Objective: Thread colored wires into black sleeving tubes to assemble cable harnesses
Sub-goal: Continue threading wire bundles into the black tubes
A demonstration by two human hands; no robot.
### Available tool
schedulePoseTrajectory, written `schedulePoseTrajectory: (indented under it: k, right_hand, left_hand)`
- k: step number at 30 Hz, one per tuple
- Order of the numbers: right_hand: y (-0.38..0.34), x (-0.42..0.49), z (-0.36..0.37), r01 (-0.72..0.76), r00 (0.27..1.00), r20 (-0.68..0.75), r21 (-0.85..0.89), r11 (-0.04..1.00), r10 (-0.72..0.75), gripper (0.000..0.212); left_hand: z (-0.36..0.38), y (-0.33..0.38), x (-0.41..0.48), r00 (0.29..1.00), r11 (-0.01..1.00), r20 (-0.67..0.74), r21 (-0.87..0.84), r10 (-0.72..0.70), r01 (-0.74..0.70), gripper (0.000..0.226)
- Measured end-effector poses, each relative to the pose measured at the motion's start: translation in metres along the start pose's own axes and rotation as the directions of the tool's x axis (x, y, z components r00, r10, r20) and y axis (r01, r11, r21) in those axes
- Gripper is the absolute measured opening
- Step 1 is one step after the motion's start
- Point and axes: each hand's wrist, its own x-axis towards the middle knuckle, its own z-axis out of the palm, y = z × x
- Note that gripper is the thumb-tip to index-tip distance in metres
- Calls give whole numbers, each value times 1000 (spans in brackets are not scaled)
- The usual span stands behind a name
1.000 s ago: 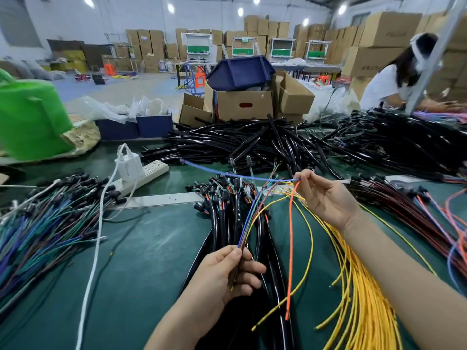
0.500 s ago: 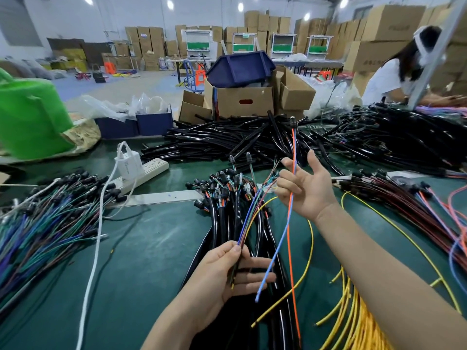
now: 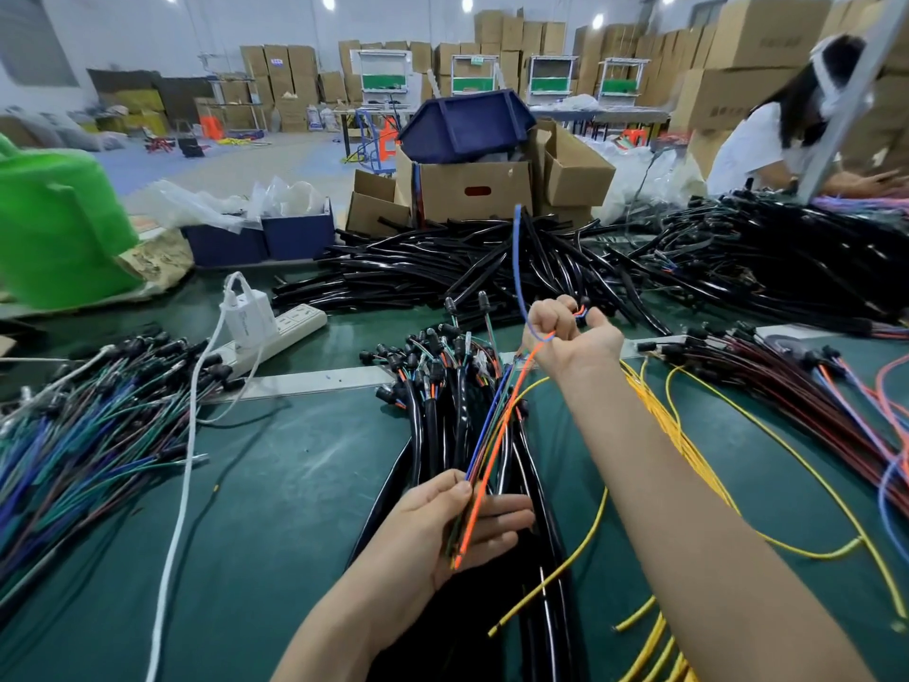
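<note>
On my head feed, the left hand [image 3: 442, 526] sits low and near the body. Its thumb presses a thin bundle of wires [image 3: 479, 450] against fingers that lie nearly straight under them, so it pinches the bundle. An orange wire [image 3: 484, 484] crosses that palm, and its free end pokes out just below the thumb.

The right hand [image 3: 570, 332] is raised farther out, curled into a fist, palm side turned toward me. It grips the upper part of the orange wire together with a blue wire [image 3: 514, 253], which loops out of the fist and stands up above the knuckles. The bundle runs taut between the two hands. I cannot tell whether any wire end sits inside a tube.

Directly beneath both hands lies a heap of black tubes [image 3: 428, 435], with plugs and short colored leads at its far end. Beyond the right hand a much larger pile of loose tubes [image 3: 433, 268] spreads across the green table [image 3: 275, 484].

Right of the right forearm, yellow wires [image 3: 688, 435] fan out, and past them lie dark red harnesses [image 3: 787, 386]. Left of the left hand I see a sheaf of blue and green harnesses [image 3: 74, 435], a white cord [image 3: 182, 484] and a power strip [image 3: 280, 332] with a charger [image 3: 246, 315] plugged in.

Far behind the hands stand a cardboard box [image 3: 472, 189] topped by a blue bin [image 3: 467, 120], a green bag [image 3: 54, 228] off to the left, and another person [image 3: 752, 145] at the right.
</note>
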Motion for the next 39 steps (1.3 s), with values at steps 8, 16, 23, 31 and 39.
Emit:
schedulePoseTrajectory:
  k: [8,16,23,31,39]
  right_hand:
    - [4,-1,-20,0,981,181,-337,942,65,63]
    - [-3,0,-27,-87,879,353,-545,834,322,75]
    - [-4,-1,-29,-44,882,338,-635,771,329,74]
    - [-6,5,-32,20,967,213,-603,797,137,62]
    - [-44,-1,22,97,917,-143,-826,555,-372,26]
  left_hand:
    - [-7,-1,0,999,999,48,32,5,-7,19]
    - [-11,-7,5,998,986,54,162,22,-31,31]
    - [-10,-5,3,998,972,38,231,45,-53,35]
    - [-6,-5,5,999,979,-6,200,44,-42,29]
    - [0,-2,1,985,947,-99,302,142,-107,26]
